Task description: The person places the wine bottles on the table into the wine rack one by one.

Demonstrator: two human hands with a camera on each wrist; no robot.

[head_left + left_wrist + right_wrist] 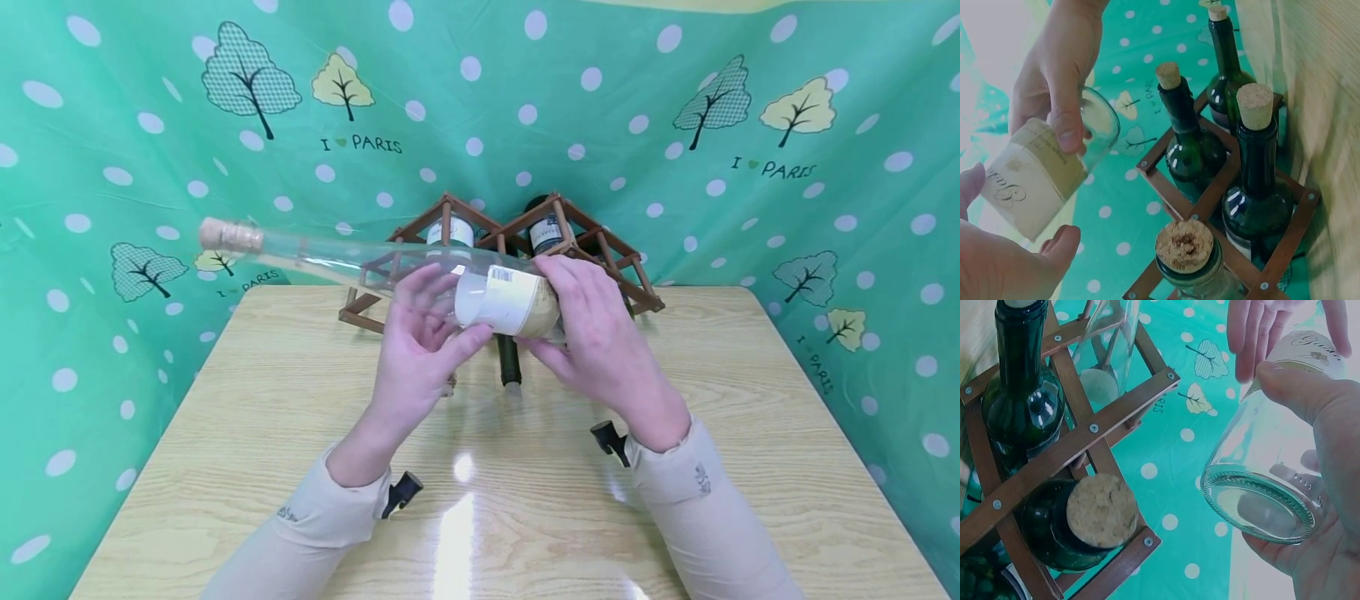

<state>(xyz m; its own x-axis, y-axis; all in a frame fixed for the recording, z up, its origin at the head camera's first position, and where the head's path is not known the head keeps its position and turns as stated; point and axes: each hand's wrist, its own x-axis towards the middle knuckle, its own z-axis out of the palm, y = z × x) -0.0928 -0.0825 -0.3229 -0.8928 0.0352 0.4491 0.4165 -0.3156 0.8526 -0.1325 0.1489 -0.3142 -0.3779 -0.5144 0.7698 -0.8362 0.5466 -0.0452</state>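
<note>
A clear glass wine bottle [513, 300] with a cork and a cream label lies slanted in the air above the table, its corked neck pointing left. My right hand [600, 342] grips it round the base end, thumb below and fingers over the top. Under the bottle's middle is my left hand [420, 358], fingers extended and seen partly through the glass, thumb near the label's lower edge. The right wrist view shows the bottle's ribbed bottom [1260, 506] in the right palm, with the left fingers [1250, 337] straight beyond it.
Behind the hands a brown wooden wine rack [360, 315] stands at the table's far edge. It holds several corked bottles, among them a dark green bottle [1257, 187] and a clear bottle [1110, 356]. A green dotted curtain [480, 108] hangs behind and beside the table [285, 417].
</note>
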